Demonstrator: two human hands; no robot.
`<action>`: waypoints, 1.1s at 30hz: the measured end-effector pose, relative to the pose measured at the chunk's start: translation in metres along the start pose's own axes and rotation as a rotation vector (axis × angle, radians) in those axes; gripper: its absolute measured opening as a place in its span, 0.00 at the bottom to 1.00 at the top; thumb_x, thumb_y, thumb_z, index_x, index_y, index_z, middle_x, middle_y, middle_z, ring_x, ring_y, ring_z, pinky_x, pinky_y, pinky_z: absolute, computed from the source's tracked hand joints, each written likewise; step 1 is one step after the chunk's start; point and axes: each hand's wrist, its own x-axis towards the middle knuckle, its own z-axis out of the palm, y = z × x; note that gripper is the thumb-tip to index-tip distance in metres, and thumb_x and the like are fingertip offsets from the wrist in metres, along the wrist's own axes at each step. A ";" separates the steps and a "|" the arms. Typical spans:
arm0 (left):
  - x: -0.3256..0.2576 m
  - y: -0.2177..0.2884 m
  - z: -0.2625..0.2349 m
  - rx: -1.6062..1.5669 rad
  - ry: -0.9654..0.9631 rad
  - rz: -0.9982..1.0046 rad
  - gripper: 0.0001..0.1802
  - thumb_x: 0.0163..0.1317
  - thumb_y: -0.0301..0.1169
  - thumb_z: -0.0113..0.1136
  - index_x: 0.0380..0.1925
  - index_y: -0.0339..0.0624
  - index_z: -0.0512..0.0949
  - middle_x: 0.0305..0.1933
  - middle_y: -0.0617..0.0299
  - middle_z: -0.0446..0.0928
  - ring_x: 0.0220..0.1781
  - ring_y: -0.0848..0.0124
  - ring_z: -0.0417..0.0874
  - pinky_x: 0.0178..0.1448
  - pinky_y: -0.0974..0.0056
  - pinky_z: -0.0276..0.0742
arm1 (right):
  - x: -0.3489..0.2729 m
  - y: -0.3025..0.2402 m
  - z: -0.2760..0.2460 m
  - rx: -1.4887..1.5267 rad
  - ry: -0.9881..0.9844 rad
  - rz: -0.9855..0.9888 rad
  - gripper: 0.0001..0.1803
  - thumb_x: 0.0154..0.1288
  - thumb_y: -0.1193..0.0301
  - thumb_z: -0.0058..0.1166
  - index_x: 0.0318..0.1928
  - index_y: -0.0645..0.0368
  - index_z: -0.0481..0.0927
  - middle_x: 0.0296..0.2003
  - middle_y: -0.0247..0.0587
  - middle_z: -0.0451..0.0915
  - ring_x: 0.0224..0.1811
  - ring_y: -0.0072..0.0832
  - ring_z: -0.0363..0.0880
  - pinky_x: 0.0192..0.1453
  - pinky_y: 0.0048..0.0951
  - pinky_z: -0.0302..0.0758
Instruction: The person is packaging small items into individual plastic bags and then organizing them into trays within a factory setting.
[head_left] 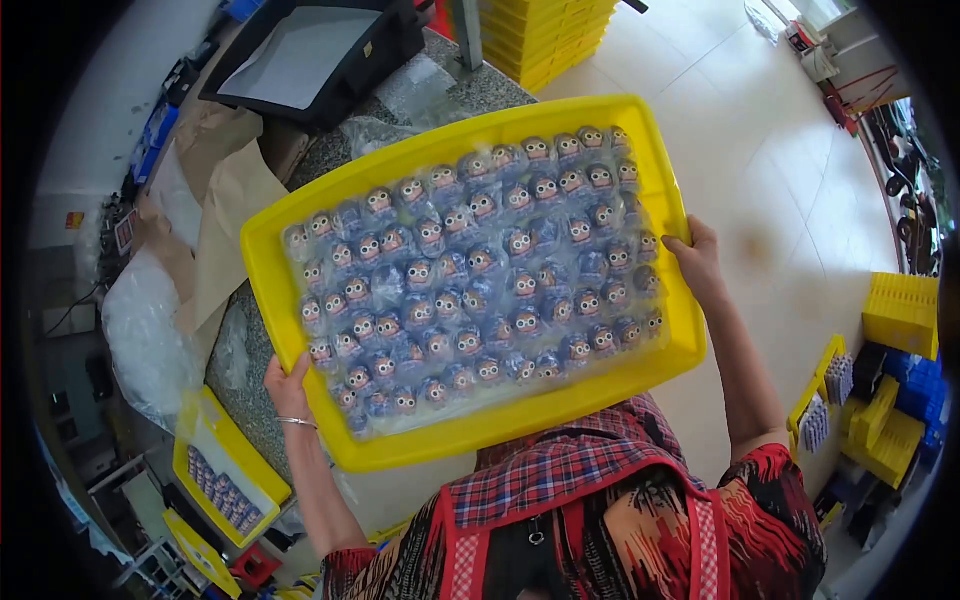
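1. The yellow tray (262,270) fills the middle of the frame, held up in the air and tilted.
2. Little toy heads (470,275) with big eyes lie in rows inside it, under clear plastic.
3. The left hand (287,388) is at the lower left, with its fingers clamped on the tray's edge.
4. The right hand (697,257) is at the right, squeezing the tray's other edge.
5. More yellow trays (545,35) are stacked at the top.
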 end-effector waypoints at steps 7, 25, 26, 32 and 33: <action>-0.057 0.066 0.074 0.036 -0.206 0.014 0.11 0.58 0.20 0.60 0.42 0.35 0.76 0.39 0.63 0.79 0.36 0.75 0.79 0.41 0.70 0.75 | -0.089 0.023 -0.121 0.077 0.156 0.153 0.10 0.56 0.80 0.52 0.40 0.67 0.78 0.30 0.36 0.80 0.30 0.20 0.76 0.35 0.23 0.74; -0.227 0.067 0.606 0.489 -0.446 0.204 0.09 0.50 0.27 0.65 0.31 0.33 0.80 0.27 0.62 0.81 0.28 0.74 0.82 0.33 0.67 0.77 | -0.099 0.186 -0.625 0.149 0.453 0.290 0.13 0.55 0.80 0.55 0.43 0.69 0.78 0.36 0.40 0.82 0.35 0.25 0.80 0.40 0.25 0.75; -0.232 0.063 0.626 0.472 -0.441 0.192 0.09 0.50 0.27 0.65 0.31 0.33 0.80 0.27 0.62 0.81 0.28 0.74 0.82 0.33 0.67 0.77 | -0.097 0.186 -0.648 0.130 0.447 0.283 0.13 0.55 0.80 0.55 0.43 0.69 0.78 0.36 0.40 0.82 0.35 0.25 0.80 0.40 0.25 0.75; -0.223 0.073 0.741 0.496 -0.427 0.223 0.10 0.49 0.29 0.65 0.28 0.33 0.80 0.23 0.60 0.81 0.26 0.74 0.82 0.32 0.68 0.77 | -0.027 0.201 -0.721 0.068 0.517 0.251 0.13 0.57 0.77 0.55 0.43 0.69 0.78 0.35 0.40 0.82 0.34 0.24 0.79 0.39 0.26 0.75; -0.225 0.073 0.753 0.491 -0.411 0.194 0.10 0.49 0.29 0.65 0.28 0.33 0.80 0.22 0.60 0.81 0.26 0.74 0.82 0.31 0.67 0.76 | -0.014 0.208 -0.728 0.080 0.503 0.265 0.12 0.58 0.77 0.55 0.43 0.69 0.78 0.35 0.40 0.82 0.33 0.24 0.79 0.39 0.26 0.75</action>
